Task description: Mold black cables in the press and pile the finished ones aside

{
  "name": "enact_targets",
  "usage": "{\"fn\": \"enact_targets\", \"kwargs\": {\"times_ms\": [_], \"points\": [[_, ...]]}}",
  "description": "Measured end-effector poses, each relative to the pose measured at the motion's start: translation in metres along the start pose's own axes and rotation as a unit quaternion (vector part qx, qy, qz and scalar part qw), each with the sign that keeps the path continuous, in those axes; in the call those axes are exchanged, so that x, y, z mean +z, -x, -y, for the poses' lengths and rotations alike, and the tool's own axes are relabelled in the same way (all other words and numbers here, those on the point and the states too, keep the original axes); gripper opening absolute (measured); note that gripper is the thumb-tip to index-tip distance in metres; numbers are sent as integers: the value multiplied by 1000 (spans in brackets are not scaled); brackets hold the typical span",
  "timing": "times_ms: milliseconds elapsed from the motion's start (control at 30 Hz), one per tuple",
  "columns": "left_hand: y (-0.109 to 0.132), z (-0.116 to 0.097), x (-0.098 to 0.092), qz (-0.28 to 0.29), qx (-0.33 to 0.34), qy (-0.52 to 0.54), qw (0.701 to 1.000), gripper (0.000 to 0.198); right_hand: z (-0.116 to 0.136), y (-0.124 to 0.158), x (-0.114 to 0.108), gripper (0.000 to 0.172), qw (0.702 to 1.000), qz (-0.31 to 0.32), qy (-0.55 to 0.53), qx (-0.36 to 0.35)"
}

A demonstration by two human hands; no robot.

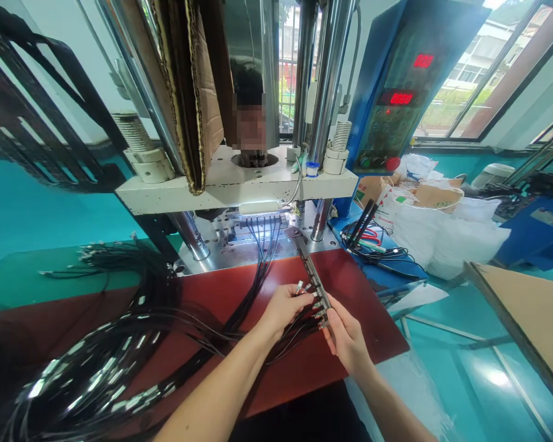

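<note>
My right hand [346,334] grips the near end of a long metal fixture bar [312,270] with slots along it. The bar slants away from me over the red-brown board, its far end close to the press. At its left edge, my left hand [286,310] pinches a black cable with a small metal connector [300,286] among its fingers. Several cable connectors [321,313] sit in the bar's near slots, their black cables [290,344] trailing left under my left wrist. Exactly how the pinched connector meets its slot is hidden by my fingers.
A press [239,190] with a lit lower plate stands ahead, several cables [263,245] running out of it. A large cable bundle [120,344] covers the board's left. Right are a blue stand [396,270] with red-handled scissors [372,236], and white bags [442,227].
</note>
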State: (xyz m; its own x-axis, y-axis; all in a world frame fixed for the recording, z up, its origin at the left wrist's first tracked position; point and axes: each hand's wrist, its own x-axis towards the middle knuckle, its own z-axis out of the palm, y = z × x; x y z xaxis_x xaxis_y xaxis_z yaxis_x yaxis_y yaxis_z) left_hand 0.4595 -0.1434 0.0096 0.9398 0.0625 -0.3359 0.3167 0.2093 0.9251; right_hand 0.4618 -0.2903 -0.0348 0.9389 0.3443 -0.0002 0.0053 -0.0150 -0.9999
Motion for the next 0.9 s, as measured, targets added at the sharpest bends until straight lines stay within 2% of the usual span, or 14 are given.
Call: {"fn": "enact_targets", "kwargs": {"times_ms": [133, 267, 333, 433, 500, 600, 700, 767, 900], "points": [[-3, 8, -1, -20, 51, 10, 998, 28, 1, 0, 1, 51, 998, 12, 66, -20], [-4, 15, -2, -50, 94, -29, 994, 29, 3, -1, 2, 52, 993, 22, 110, -23], [-3, 15, -3, -58, 130, -62, 988, 28, 3, -1, 2, 52, 996, 25, 89, -12], [-1, 13, -6, -123, 206, -119, 963, 20, 3, -2, 0, 50, 999, 20, 32, 7], [-2, 12, -8, -160, 235, -150, 947, 18, 2, -1, -1, 49, 1000, 16, 6, 14], [-5, 10, -11, -135, 199, -137, 961, 25, 2, -1, -2, 49, 1000, 22, -7, 7], [-5, 3, -11, -77, 93, -63, 991, 25, 0, -2, -3, 49, 1000, 27, -10, 3], [-4, -3, -10, -59, 45, -30, 997, 22, -1, -3, -4, 50, 1000, 26, -8, 13], [-2, -10, -13, -49, 17, -10, 999, 19, 1, -3, -3, 53, 999, 40, 15, 17]]}}
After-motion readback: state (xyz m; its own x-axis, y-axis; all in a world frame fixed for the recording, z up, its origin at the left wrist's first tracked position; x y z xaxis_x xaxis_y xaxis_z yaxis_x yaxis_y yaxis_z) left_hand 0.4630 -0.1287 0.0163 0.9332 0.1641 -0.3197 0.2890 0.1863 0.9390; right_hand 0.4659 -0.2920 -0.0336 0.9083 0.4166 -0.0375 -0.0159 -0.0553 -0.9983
